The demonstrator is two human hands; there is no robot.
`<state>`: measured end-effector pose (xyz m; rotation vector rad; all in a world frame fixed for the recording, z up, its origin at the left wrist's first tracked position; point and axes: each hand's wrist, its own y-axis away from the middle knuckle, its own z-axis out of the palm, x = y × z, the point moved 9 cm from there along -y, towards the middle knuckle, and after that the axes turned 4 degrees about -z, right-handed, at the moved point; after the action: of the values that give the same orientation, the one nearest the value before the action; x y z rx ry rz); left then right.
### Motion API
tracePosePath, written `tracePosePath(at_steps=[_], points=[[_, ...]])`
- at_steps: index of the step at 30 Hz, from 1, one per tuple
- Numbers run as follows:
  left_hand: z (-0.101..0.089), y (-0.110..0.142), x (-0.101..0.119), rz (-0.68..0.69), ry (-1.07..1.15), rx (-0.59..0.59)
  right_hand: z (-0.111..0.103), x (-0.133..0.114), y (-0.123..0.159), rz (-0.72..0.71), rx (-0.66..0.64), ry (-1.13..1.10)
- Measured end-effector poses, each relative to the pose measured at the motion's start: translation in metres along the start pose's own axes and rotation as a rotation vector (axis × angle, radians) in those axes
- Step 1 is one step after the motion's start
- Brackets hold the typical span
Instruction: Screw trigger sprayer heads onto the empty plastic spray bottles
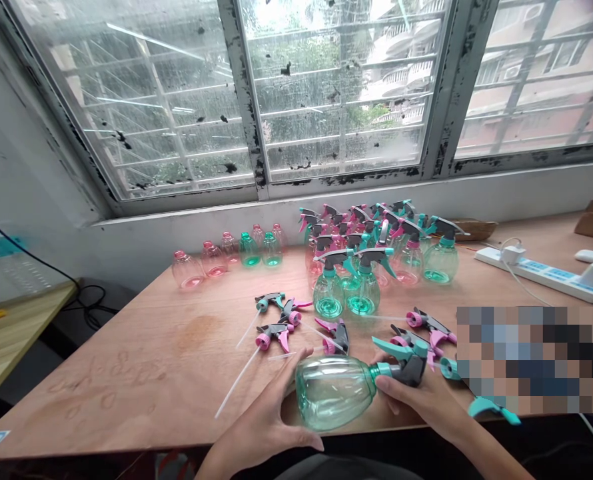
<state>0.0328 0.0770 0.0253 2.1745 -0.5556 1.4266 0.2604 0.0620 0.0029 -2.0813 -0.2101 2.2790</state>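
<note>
A clear green spray bottle (334, 390) lies on its side between my hands above the table's front edge, its teal and grey trigger head (409, 360) pointing right. My left hand (281, 413) cups the bottle's base, with the fingers behind it and the thumb below. At the neck, my right hand (416, 393) grips the collar with thumb and fingers. Loose spray heads lie just beyond: a teal one (269, 301), pink ones (276, 335) with thin tubes, and another pink one (429, 327) to the right. A teal head (449, 368) is partly hidden near my right wrist.
Behind stand several assembled spray bottles (329, 293) in a cluster. Headless pink bottles (187, 270) and green bottles (249, 250) stand back left. A power strip (546, 275) with plugs lies right, near a blurred patch. Windows rise beyond the wooden table (141, 360).
</note>
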Motion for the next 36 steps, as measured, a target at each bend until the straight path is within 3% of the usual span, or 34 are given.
tracePosePath(at_steps=[8,20,26,31,36], points=[[0.002,0.001,-0.004,0.09,0.085,-0.027,0.0,0.003,0.0,-0.002,-0.006,0.0],[0.0,0.004,0.005,-0.009,-0.006,0.021,-0.001,-0.001,-0.001,-0.038,-0.043,0.067],[0.003,0.006,-0.002,-0.03,0.093,-0.047,-0.001,-0.003,-0.004,-0.07,-0.081,0.193],[0.001,0.006,-0.006,-0.031,0.109,-0.062,0.0,-0.004,-0.002,-0.072,-0.075,0.129],[0.0,0.006,0.005,0.015,-0.04,-0.021,-0.002,0.0,-0.001,-0.043,-0.033,0.02]])
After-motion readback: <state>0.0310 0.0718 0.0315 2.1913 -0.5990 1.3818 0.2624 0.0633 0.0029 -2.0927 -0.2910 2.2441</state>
